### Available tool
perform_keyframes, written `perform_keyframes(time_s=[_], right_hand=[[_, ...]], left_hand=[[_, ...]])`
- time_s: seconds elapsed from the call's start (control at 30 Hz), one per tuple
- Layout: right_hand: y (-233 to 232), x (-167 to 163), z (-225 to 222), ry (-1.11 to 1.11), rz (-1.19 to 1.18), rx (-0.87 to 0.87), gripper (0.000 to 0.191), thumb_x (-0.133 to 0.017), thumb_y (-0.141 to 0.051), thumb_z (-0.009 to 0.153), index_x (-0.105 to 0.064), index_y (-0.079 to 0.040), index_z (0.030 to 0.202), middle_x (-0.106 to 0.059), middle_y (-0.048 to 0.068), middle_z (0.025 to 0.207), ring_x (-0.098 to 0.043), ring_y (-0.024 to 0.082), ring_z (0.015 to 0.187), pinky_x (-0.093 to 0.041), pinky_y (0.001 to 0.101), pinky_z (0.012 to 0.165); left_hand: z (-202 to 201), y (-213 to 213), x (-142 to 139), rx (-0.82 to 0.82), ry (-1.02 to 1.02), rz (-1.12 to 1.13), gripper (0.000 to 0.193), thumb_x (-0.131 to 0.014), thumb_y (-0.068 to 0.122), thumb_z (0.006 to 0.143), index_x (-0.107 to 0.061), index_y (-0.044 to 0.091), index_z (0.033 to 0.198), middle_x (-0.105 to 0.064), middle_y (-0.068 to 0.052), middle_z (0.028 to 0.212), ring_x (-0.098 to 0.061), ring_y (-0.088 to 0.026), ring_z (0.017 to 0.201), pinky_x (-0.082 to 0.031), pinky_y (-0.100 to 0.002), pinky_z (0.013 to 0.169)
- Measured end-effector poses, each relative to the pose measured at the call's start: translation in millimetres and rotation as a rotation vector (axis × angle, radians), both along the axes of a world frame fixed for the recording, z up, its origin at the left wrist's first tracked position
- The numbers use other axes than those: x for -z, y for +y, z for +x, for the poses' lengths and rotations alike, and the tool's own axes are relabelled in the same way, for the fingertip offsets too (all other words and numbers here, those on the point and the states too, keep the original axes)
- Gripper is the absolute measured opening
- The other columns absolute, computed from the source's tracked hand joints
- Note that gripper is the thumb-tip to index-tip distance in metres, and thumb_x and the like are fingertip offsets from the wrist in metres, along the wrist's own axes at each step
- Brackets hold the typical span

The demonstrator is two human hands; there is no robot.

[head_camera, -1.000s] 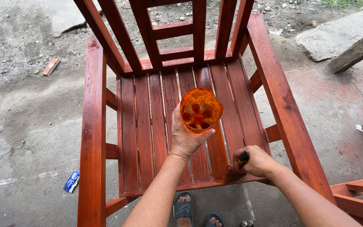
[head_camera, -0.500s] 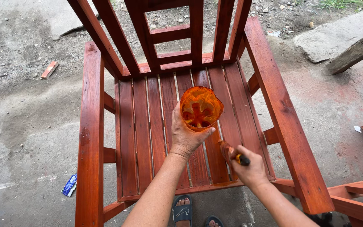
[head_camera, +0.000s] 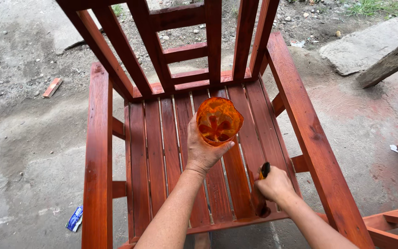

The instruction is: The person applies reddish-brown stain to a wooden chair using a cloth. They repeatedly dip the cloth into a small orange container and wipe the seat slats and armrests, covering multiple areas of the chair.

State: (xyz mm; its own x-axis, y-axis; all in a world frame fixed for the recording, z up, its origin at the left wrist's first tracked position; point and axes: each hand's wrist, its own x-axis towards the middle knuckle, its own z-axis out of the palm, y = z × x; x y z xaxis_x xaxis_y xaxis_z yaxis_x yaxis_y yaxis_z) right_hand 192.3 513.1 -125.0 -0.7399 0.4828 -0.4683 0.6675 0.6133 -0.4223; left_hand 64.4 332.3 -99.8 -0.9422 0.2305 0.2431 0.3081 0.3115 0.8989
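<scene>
A red-brown slatted wooden armchair (head_camera: 102, 152) stands on the ground below me. My left hand (head_camera: 202, 150) holds an orange see-through cup (head_camera: 219, 121) with reddish stain in it, above the seat slats. My right hand (head_camera: 275, 184) grips a dark-handled brush (head_camera: 260, 198) whose bristles press on a seat slat near the front right edge of the seat.
Rough concrete ground (head_camera: 28, 138) surrounds the chair. A small blue wrapper (head_camera: 74, 218) lies at the lower left, a bit of brick (head_camera: 52, 87) at the upper left. More red wooden parts (head_camera: 392, 221) sit at the lower right, a grey plank (head_camera: 388, 62) at the upper right.
My right hand has drawn the brush along the right seat slats and turned it downward. The cup hand stays over the seat.
</scene>
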Motion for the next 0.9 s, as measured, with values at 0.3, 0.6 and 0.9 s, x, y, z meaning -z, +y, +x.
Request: perform_keyframes(time_s=[0.3,0.6,0.9], right_hand=[[9,-26,-153,-0.072,-0.083,0.121,0.023,-0.068,-0.023,0.089,-0.075,-0.003,0.096,-0.079,0.019,0.082,-0.077,0.028,0.064,-0.061,0.0425,0.061],[27,-22,-269,0.05,0.001,0.115,0.021,-0.081,-0.021,0.078,-0.074,-0.007,0.093,-0.077,0.014,0.082,-0.074,0.026,0.064,-0.059,0.038,0.064],[35,-5,-331,0.457,0.124,-0.094,0.008,-0.077,-0.02,0.077,-0.074,-0.016,0.083,-0.076,0.006,0.081,-0.072,0.024,0.077,-0.056,0.0375,0.072]], left_hand=[[-81,-10,7,0.06,-0.089,-0.028,0.121,-0.101,0.022,0.058,-0.025,0.021,0.153,-0.037,-0.009,0.145,-0.047,-0.026,0.138,-0.048,-0.039,0.119],[-161,-30,18,0.041,-0.074,0.084,0.116,-0.099,0.019,0.057,-0.031,0.014,0.151,-0.044,-0.009,0.143,-0.053,-0.025,0.135,-0.05,-0.038,0.118],[-187,-48,26,0.016,-0.017,0.001,0.118,-0.101,0.018,0.053,-0.033,0.014,0.149,-0.042,-0.01,0.143,-0.051,-0.026,0.135,-0.048,-0.039,0.118]])
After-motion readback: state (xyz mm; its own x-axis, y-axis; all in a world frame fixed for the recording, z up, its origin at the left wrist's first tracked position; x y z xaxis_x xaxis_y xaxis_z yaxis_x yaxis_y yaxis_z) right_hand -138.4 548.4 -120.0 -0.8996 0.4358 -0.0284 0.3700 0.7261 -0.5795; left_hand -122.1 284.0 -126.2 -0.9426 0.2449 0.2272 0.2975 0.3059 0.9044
